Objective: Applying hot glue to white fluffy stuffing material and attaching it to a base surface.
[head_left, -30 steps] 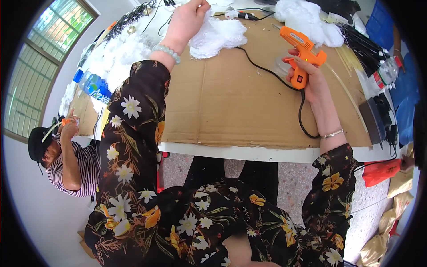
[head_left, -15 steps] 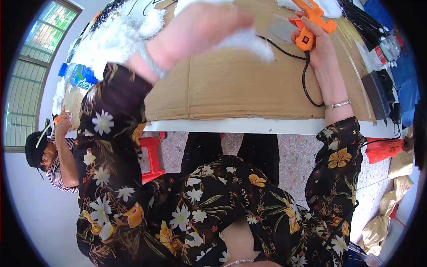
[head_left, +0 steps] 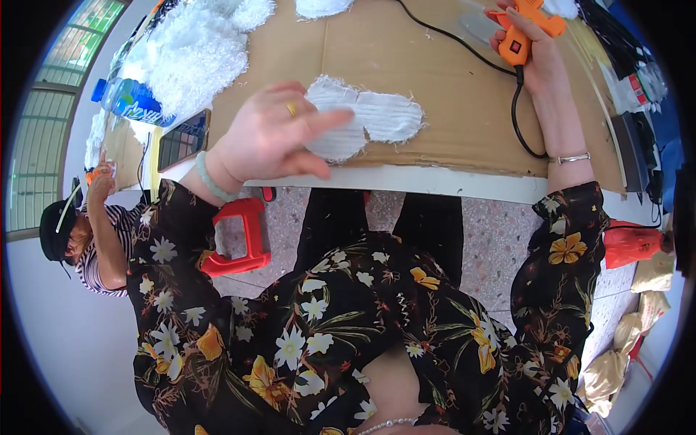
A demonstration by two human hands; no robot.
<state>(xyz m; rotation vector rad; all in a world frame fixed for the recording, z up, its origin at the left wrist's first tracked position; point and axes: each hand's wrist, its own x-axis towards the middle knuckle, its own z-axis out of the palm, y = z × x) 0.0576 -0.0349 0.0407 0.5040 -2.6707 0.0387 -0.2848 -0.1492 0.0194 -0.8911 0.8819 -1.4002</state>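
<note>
Left hand (head_left: 272, 134) is held above the cardboard sheet (head_left: 435, 83); its fingers are loosely spread, index extended, nothing gripped. White ragged fabric (head_left: 391, 116) is laid flat on the cardboard near the front edge of the counter (head_left: 435, 184), its left part overlapped by the index; contact cannot be told. Orange glue gun (head_left: 515, 47) is gripped in the right hand (head_left: 541, 65), fingers wrapped around the handle; its black cord (head_left: 514, 116) is looped beside the forearm. At left, a fluffy white pile (head_left: 196, 61), blue-capped bottle (head_left: 129, 99) and phone (head_left: 183, 141) are seen.
</note>
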